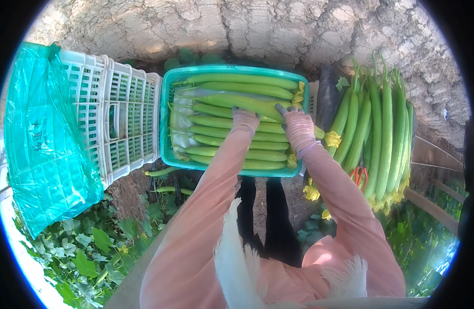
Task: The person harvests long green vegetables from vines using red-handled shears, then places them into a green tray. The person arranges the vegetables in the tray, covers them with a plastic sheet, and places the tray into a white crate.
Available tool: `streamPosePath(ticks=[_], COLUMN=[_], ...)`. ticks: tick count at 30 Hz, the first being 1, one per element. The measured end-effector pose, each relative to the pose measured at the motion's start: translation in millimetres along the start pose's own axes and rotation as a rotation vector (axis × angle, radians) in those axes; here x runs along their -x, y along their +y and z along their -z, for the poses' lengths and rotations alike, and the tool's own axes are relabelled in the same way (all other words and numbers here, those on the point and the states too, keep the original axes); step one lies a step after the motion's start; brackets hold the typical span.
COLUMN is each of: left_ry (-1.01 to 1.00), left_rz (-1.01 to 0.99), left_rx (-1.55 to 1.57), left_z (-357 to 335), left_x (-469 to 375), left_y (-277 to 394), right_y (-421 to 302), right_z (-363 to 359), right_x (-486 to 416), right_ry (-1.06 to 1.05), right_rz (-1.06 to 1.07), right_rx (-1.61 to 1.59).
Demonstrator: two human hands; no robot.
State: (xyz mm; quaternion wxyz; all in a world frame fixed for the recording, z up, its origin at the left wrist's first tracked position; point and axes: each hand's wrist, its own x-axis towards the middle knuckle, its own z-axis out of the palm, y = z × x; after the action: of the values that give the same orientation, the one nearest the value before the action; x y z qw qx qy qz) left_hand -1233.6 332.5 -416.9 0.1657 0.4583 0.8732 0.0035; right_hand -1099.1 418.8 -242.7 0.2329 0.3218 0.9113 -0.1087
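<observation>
Before me stands a teal plastic basket [233,68] lined with clear film, holding several long green luffa gourds [242,122] laid crosswise in rows. One luffa [240,101] lies slantwise on top of the others. My left hand [246,118], in a striped glove, has its fingers at the underside of this luffa. My right hand [297,125], gloved likewise, grips it near its right end. A yellow blossom on a luffa tip shows just right of that hand. More luffas [386,131] with yellow blossoms lie in a pile at the right, with red-handled scissors [359,175] on them.
White plastic crates [124,116] stand at the left, the outer one partly covered by a teal plastic bag [47,143]. A cracked earth wall [260,31] rises beyond the basket. Leafy vines [90,255] and a few small luffas [163,171] are at the lower left.
</observation>
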Motion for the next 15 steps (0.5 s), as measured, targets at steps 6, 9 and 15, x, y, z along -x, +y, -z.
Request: streamPosePath(ticks=[6, 9, 15], left_ry=[-0.034, -0.067, -0.198], left_rz=[-0.004, 0.022, 0.055], left_rx=[-0.015, -0.029, -0.053], left_z=[-5.7, -0.3, 7.0], left_x=[1.4, 1.6, -2.7], left_y=[-1.6, 0.2, 3.2], right_y=[-6.8, -4.8, 8.9], right_z=[-19.1, -20.4, -12.1], right_x=[-31.6, -32.4, 7.8], right_ry=[0.246, 0.242, 0.198], right_rz=[0.079, 0.071, -0.007], right_rx=[-0.008, -0.013, -0.176])
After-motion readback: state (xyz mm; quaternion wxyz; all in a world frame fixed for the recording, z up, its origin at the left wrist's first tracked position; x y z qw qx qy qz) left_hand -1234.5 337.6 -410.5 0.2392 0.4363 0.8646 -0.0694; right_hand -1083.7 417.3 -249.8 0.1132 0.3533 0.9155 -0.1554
